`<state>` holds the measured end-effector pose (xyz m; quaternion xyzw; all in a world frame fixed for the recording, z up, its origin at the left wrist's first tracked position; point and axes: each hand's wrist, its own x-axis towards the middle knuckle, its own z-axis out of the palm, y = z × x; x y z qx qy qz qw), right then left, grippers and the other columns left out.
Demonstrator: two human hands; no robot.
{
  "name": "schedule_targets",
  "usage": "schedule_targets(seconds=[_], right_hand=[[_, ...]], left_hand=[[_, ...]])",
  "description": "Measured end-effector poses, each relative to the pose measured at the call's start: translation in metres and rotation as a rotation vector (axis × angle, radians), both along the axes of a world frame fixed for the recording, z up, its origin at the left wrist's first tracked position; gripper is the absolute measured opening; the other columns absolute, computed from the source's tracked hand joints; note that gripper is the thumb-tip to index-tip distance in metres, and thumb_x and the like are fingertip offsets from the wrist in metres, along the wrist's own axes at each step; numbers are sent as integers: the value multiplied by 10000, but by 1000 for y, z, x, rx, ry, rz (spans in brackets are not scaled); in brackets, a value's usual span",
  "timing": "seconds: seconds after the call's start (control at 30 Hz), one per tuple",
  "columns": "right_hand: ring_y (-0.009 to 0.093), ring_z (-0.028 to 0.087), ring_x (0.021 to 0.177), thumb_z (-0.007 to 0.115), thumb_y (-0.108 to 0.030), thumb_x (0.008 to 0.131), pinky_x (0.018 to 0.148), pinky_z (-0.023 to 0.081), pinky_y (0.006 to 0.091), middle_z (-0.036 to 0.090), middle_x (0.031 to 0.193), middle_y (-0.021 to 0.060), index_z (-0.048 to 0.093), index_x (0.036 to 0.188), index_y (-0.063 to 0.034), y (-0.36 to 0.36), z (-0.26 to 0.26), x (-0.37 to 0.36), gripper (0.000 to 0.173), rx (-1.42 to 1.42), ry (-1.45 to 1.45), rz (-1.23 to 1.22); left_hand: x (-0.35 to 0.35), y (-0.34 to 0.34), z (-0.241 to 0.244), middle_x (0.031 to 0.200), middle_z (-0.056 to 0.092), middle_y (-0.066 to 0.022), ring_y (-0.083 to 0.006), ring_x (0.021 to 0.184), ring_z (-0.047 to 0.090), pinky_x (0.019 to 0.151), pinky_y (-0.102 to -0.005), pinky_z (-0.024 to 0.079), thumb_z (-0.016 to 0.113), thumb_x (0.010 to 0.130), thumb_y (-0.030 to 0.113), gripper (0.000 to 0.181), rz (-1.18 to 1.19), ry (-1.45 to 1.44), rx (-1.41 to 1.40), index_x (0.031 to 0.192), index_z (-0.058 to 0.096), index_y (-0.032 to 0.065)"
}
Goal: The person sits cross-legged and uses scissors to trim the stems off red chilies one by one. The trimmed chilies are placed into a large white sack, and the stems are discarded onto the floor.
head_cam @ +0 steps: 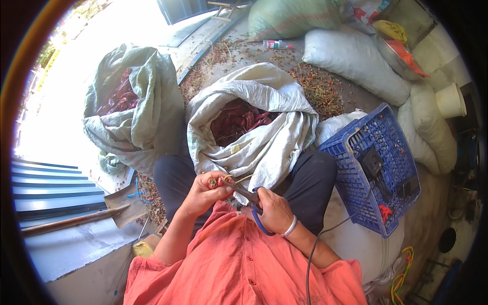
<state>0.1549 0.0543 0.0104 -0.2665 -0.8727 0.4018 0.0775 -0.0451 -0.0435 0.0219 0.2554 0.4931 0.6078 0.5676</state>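
Between my knees stands a white woven sack (263, 89) with its rim rolled down, holding dried red chili peppers (244, 120). My left hand (207, 192) pinches a few red chilies (218, 182) by their stem ends, in front of the sack's near edge. Blue-handled scissors (249, 194) are in my right hand (276, 211), with the blades pointing left at the chili stems. A pale stem (244, 178) sticks out beside the blades. Most of the chilies in my left hand are hidden by the fingers.
A second woven sack of chilies (162, 110) stands to the left. At right, a blue plastic crate (385, 167) holds a black device with a cable (322, 232). Stem scraps (318, 89) litter the floor. Full sacks (350, 57), a plastic bottle (275, 44) and a shovel (127, 204) lie around.
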Motion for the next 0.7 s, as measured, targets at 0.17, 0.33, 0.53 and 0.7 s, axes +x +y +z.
schedule_targets(seconds=[0.17,0.33,0.53,0.7], right_hand=[[356,631,653,670,-175,794,581,495,449,629,706,137,520,839,-22,-8,-5,2,219,-20,18,-97],[322,603,561,724,-218,787,503,448,375,581,606,141,515,700,-28,-13,-20,6,295,-59,129,-177],[300,553,576,778,-254,748,549,442,375,537,656,116,546,803,-20,1,-6,11,334,-237,221,-204],[303,509,593,761,-247,751,553,423,397,478,677,97,531,853,-21,13,-2,16,338,-62,155,-67]], left_hand=[[-1,2,-10,828,624,6,-61,749,577,694,-214,487,655,868,43,93,-37,-106,-11,953,625,18],[0,6,-15,828,620,-7,-66,717,565,650,-221,474,657,884,91,86,-80,-98,-49,931,609,37],[2,8,-5,829,613,-2,-67,730,561,656,-231,479,665,893,139,153,-93,-113,-83,998,599,49],[-3,4,4,865,604,11,-54,756,544,668,-223,470,675,889,154,172,-169,15,-57,993,594,43]])
